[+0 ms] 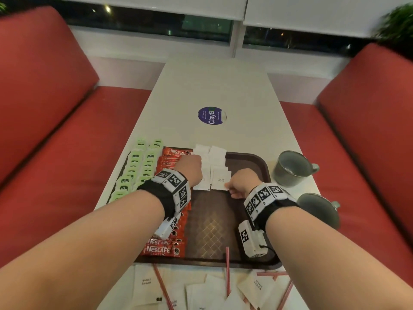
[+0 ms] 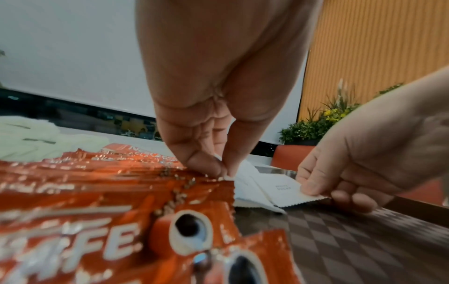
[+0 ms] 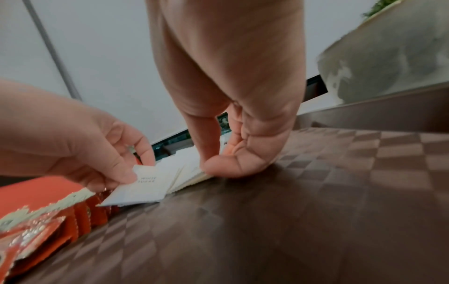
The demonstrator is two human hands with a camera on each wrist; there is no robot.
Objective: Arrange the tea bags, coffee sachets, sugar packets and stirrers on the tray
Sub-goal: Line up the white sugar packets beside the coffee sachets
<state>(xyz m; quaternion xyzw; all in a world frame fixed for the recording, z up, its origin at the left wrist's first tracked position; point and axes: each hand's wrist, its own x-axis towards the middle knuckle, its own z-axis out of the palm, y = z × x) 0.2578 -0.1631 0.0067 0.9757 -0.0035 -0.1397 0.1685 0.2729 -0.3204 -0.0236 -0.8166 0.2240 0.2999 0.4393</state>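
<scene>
White table (image 1: 214, 86) between red benches; brown tray (image 1: 245, 159) at lower centre. Left hand (image 1: 190, 168) and right hand (image 1: 242, 182) each pinch a sugar packet (image 1: 220, 180) edge, likely squaring the white rows beside the coffee sachets (image 1: 164, 248). More packets lie off-tray at frame bottom.

You sit at a long pale table (image 1: 214, 90) flanked by red padded benches (image 1: 44, 90). Beyond it you face dark windows (image 1: 156, 23) under half-lowered white roller blinds (image 1: 312, 12), with leafy plants (image 1: 397, 25) at the corners. An orange ribbed wall panel (image 2: 379, 48) stands to your right.
</scene>
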